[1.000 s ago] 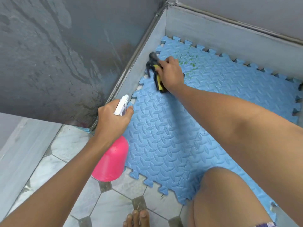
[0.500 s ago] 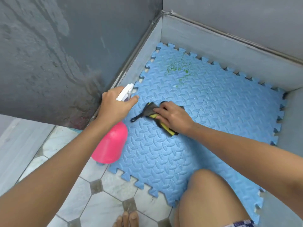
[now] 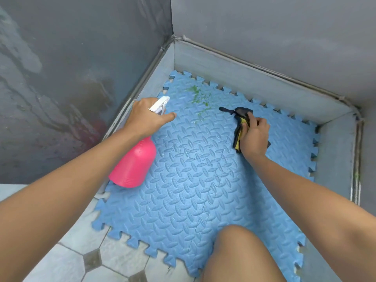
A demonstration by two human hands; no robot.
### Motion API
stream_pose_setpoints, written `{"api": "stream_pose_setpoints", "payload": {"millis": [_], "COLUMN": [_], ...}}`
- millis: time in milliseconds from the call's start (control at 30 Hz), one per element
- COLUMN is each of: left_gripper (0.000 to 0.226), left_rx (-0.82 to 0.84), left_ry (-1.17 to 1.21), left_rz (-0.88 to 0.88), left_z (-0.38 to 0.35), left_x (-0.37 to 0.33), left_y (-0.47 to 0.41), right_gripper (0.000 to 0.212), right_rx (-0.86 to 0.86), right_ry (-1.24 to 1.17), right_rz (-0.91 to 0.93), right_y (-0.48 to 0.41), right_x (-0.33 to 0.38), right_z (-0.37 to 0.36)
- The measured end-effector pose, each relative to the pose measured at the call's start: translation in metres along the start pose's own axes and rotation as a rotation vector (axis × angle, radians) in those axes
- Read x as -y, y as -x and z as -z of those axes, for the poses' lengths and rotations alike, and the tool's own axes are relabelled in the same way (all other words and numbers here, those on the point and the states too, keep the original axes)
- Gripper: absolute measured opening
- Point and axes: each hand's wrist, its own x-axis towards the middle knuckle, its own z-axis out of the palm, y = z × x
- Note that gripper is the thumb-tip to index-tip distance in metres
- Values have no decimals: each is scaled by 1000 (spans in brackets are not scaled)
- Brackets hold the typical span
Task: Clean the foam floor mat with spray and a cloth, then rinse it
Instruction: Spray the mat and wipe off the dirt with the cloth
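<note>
A blue foam floor mat (image 3: 193,190) with a raised tread pattern and jigsaw edges lies in a grey walled corner. Green specks (image 3: 198,96) stain its far left part. My left hand (image 3: 147,117) grips a pink spray bottle (image 3: 134,163) with a white trigger head (image 3: 159,104), held over the mat's left edge with the nozzle toward the stain. My right hand (image 3: 254,135) presses a dark and yellow cloth (image 3: 240,121) onto the mat, to the right of the stain.
Grey walls (image 3: 264,37) close the corner at the back and left, with a low grey skirting (image 3: 244,76) round the mat. Marble floor tiles (image 3: 67,255) lie at the near left. My bare knee (image 3: 240,255) rests over the mat's near edge.
My right hand has slid the cloth from the far left corner down the mat and then across to the right. The left hand has lifted the spray bottle forward toward the stain.
</note>
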Motion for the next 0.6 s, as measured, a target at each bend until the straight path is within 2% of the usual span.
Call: {"api": "stream_pose_setpoints", "payload": {"millis": [133,200,300,367,467,600], "left_gripper": [60,60,58,53,51,48], "left_rx": [-131,-172,-166,-165,-165,-162], "left_ry": [63,122,213,206,215,249], "left_rz": [76,112,102,71,61,65], "left_z": [2,6,11,13,12,10], "left_x": [17,26,32,33,33,39], "left_y": [2,0,-1,1,1,-4], "right_gripper": [40,40,39,39,36,32], "right_rx": [-67,-61,-16,39,98,159], "right_ry": [-8,5,14,-26,-89,-135], "right_rz": [-145,-195,-153,-37,266,627], "right_y": [-31,-50,-69,-70,-48,-14], "right_x": [19,42,98,140,194,206], "right_z": [-16,-29,-53,-70,-89,-93]}}
